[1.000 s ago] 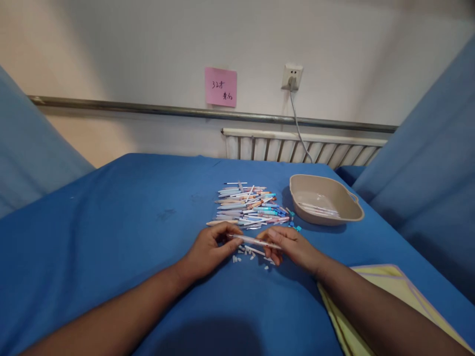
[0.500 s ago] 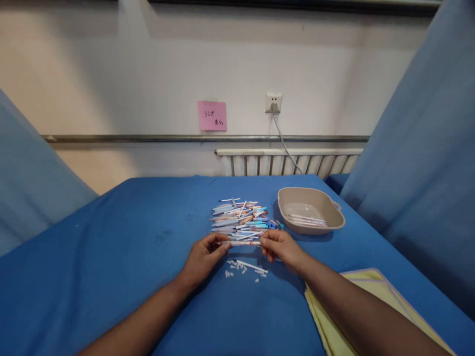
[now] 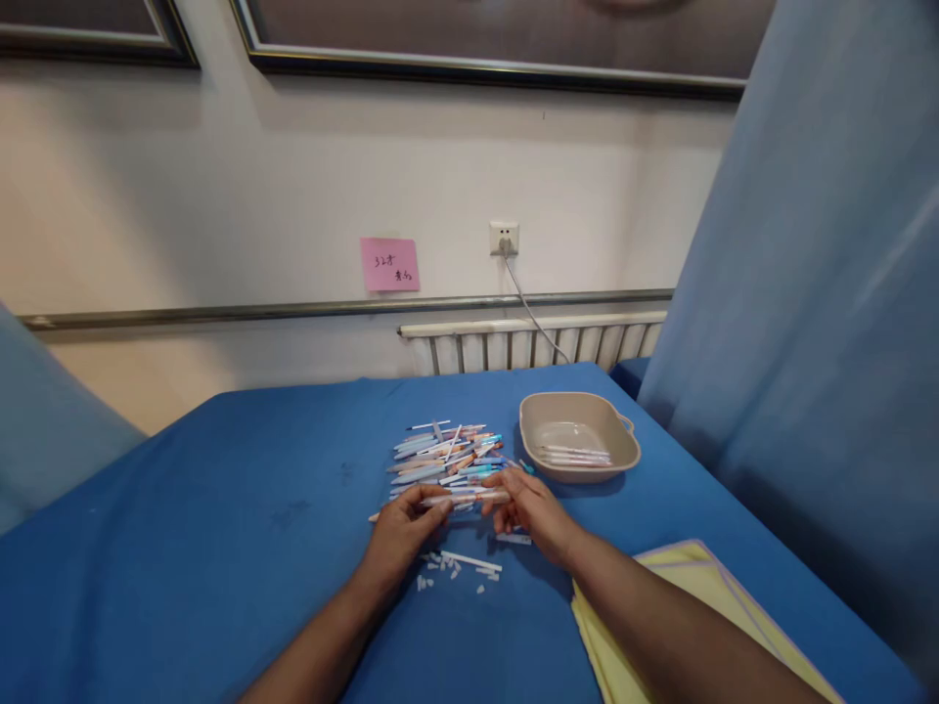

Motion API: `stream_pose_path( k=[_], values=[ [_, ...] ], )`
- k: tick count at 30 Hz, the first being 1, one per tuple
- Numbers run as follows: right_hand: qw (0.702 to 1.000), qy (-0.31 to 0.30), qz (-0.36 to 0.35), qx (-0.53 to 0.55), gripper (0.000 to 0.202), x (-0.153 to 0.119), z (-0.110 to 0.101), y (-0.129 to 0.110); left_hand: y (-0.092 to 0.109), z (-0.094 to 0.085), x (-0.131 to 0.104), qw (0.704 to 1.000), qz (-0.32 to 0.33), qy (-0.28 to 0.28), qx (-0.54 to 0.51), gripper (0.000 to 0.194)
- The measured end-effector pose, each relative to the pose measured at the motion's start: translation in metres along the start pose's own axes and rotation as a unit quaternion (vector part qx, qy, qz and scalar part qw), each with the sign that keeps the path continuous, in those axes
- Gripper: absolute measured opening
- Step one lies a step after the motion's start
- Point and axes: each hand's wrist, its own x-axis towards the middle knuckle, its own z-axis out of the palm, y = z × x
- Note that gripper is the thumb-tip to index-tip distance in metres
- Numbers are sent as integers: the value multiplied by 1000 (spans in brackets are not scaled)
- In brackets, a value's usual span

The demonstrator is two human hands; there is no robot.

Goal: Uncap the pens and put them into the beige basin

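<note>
In front of the pile, my left hand (image 3: pixel 402 536) pinches the left end of a slim pen (image 3: pixel 464 499) with a pale barrel and reddish marks. The pen lies level between both hands. My right hand (image 3: pixel 534 513) is at its other end, fingers closed loosely over it. Just behind is a heap of pens (image 3: pixel 432 460) in white, light blue, orange and teal, partly hidden by my hands. Nearer me lie a thin white stick (image 3: pixel 471 561) and several small white bits (image 3: pixel 447 565). A short whitish piece (image 3: pixel 514 538) rests below my right hand.
A beige plastic basin (image 3: pixel 532 416) at the back right holds several pens (image 3: pixel 576 458). A folded yellow cloth (image 3: pixel 612 636) lies under my right forearm on the blue cloth-covered table (image 3: pixel 183 548). Blue curtains (image 3: pixel 799 323) hang at both sides; a radiator (image 3: pixel 469 342) stands behind.
My view has tilted up and turned a little right, shifting the scene down and left. My right fingers have moved from a tight pinch to a looser hold along the pen.
</note>
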Motion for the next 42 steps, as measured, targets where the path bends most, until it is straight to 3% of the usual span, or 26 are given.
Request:
stream_pose_path(
  k=[7, 11, 13, 15, 18, 20, 22, 25, 27, 29, 31, 35, 38, 42],
  values=[
    [999, 31, 16, 7, 67, 7, -7, 6, -4, -7, 0, 998, -50, -16, -45, 40],
    [985, 51, -43, -156, 53, 3, -9, 3, -5, -10, -3, 997, -56, -25, -37, 39],
    [940, 41, -106, -320, 38, -2, -5, -3, -5, -11, -4, 998, -51, -28, -19, 37],
    [861, 7, -168, -480, 30, -7, 2, -10, -4, -12, -7, 999, -40, -30, -4, 35],
    [755, -55, -184, -626, 25, -15, 19, -14, -3, -9, -12, 999, -23, -39, 3, 34],
    [719, -70, -173, -669, 23, -19, 29, -15, -2, -7, -17, 999, -18, -50, -1, 34],
    [708, -68, -171, -682, 23, -22, 30, -22, -1, -6, -20, 998, -20, -61, -24, 37],
    [718, -25, -159, -677, 24, -21, 10, -49, -2, -7, -21, 995, -23, -62, -70, 51],
    [721, 49, -105, -684, 25, -14, -19, -74, -1, -10, -19, 996, -20, -44, -76, 50],
    [697, 91, -5, -711, 24, -1, -53, -95, 0, -13, -17, 997, -21, -22, -72, 45],
    [680, 99, 43, -725, 19, 14, -85, -107, 2, -15, -15, 997, -23, -3, -72, 41],
    [652, 89, 128, -742, 19, 40, -124, -99, 3, -19, -12, 998, -17, 19, -49, 38],
    [639, 72, 177, -745, 29, 49, -134, -84, 0, -23, -8, 999, -12, 30, -37, 37],
    [637, 59, 207, -740, 29, 53, -138, -73, -7, -27, -3, 999, -8, 29, -33, 37]
  ],
)
